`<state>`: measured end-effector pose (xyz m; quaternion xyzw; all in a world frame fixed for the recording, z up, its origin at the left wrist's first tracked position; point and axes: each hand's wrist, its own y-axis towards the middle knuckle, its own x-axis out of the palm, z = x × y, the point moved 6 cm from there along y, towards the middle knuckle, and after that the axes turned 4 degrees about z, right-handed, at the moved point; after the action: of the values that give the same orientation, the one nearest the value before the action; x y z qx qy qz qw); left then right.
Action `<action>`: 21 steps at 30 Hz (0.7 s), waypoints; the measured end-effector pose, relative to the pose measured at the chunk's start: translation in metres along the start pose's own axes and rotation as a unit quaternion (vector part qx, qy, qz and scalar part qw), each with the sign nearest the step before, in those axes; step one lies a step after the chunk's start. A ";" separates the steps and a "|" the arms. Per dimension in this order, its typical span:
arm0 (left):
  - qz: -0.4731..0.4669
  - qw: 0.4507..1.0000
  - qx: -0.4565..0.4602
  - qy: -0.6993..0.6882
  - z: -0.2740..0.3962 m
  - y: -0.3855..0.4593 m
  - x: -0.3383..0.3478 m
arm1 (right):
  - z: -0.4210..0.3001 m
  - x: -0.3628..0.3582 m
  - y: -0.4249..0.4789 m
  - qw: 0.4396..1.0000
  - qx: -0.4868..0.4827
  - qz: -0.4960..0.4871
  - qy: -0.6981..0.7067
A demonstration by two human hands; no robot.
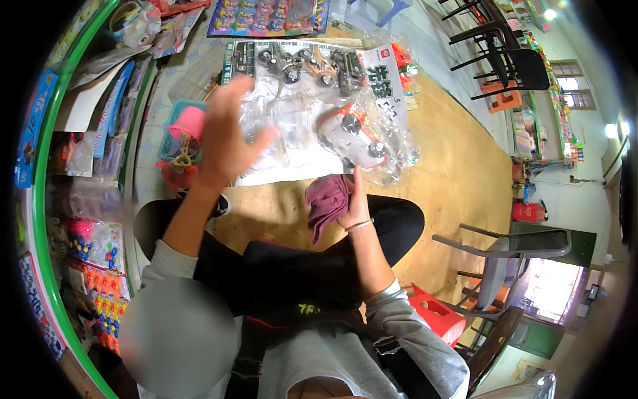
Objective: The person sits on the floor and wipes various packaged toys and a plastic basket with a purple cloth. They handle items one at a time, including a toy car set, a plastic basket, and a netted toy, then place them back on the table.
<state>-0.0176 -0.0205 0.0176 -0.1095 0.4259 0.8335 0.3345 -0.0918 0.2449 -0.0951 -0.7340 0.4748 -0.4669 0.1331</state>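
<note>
My left hand [224, 137], blurred, is raised over the left side of a printed toy card [271, 172], fingers apart and holding nothing. In my right hand [356, 204] is a crumpled maroon cloth [326, 202], just below the card's near edge. One finger points up at a toy car [349, 137] in clear plastic wrap, lying on its side with its wheels showing; whether they touch I cannot tell. Along the card's far part sit several small toy vehicles [314, 65] under clear plastic. The card bears large printed writing.
On the left, a teal basket [172, 112] holds a pink toy bucket [188, 122]. Beyond it runs a green-edged shelf [37, 199] of packaged toys. Another toy card [266, 20] lies beyond. Grey chairs [491, 269] and a red stool [436, 314] stand right, on the wooden floor [448, 164].
</note>
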 end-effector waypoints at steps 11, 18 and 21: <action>-0.094 0.979 0.101 0.151 0.047 -0.046 0.051 | 0.007 0.017 0.040 0.996 -0.081 0.015 0.028; -0.054 0.989 0.030 0.131 0.033 -0.047 0.029 | 0.009 0.026 0.046 0.989 -0.124 0.006 0.081; -0.099 0.990 0.030 0.099 0.035 -0.051 0.034 | 0.007 0.031 0.042 0.989 -0.134 0.015 0.053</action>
<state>-0.0065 0.0438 -0.0099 -0.2230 0.4690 0.7681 0.3747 -0.1063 0.1960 -0.1083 -0.7123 0.5502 -0.4354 0.0147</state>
